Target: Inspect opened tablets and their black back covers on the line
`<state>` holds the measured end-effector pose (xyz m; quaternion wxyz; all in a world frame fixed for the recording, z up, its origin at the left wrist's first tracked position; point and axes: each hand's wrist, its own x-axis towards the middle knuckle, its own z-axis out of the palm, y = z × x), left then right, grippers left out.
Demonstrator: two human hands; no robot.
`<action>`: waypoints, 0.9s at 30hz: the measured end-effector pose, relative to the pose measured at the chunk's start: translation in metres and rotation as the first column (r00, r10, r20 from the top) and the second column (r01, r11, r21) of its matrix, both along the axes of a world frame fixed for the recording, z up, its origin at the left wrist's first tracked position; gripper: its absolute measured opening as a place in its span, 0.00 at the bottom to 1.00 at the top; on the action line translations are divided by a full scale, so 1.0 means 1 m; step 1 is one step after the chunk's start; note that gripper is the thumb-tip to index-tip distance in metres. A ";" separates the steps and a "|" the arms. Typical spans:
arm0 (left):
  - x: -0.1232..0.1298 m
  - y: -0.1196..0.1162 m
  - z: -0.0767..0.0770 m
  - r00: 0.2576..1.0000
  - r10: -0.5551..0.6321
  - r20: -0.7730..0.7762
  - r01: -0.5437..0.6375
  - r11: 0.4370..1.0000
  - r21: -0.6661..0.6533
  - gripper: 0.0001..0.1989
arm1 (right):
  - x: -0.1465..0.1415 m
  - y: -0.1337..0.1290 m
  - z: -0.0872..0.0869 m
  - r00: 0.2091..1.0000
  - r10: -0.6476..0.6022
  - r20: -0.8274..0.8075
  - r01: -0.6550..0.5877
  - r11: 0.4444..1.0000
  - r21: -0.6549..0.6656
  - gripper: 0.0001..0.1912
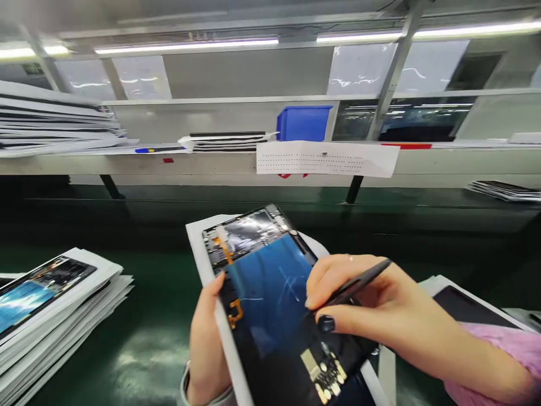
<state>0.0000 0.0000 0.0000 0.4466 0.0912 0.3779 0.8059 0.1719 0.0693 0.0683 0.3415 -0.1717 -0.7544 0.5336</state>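
While the left hand (pixel 207 335) grips a flat, blue-panelled, open-backed black tablet (pixel 270 299) | right hand (pixel 393 307) pinching a slim black tool (pixel 361 279) | go feather-light, keep everything steady imo

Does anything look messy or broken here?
A little. On the shelf, the white paper droops over the front edge, slightly crooked, covering part of some red marks. The tall pile at far left has ragged, uneven edges. The held tablet shows its insides, but I see nothing spilled or clearly broken.

Left hand (pixel 208 341) holds an opened tablet (pixel 270 287); right hand (pixel 391 310) grips a dark tool (pixel 360 282) over it
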 end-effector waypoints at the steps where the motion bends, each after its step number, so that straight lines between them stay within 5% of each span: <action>1: 0.000 -0.004 -0.003 1.000 0.001 0.003 -0.001 1.000 -0.030 0.11 | -0.007 -0.004 -0.002 0.999 0.031 0.023 -0.029 0.997 -0.071 0.04; 6: 0.007 -0.011 -0.013 0.996 -0.080 -0.026 0.076 0.987 -0.139 0.06 | -0.032 -0.004 -0.008 0.991 0.133 0.012 -0.120 0.928 -0.352 0.07; 12: 0.017 -0.017 -0.008 0.949 -0.277 0.152 0.288 0.956 -0.056 0.09 | -0.034 -0.003 -0.008 0.990 0.140 -0.024 -0.137 0.896 -0.422 0.07; 17: 0.022 -0.018 0.000 0.825 -0.457 0.333 0.439 0.889 0.131 0.18 | -0.032 -0.004 -0.008 0.993 0.120 -0.001 -0.109 0.896 -0.431 0.08; 23: 0.017 -0.018 -0.010 0.938 -0.256 0.235 0.278 0.959 -0.064 0.13 | -0.034 -0.004 -0.010 0.989 0.144 -0.039 -0.148 0.901 -0.407 0.07; 27: 0.015 -0.017 -0.014 0.933 -0.261 0.249 0.282 0.958 -0.052 0.12 | -0.036 -0.003 -0.010 0.991 0.131 -0.032 -0.133 0.908 -0.397 0.07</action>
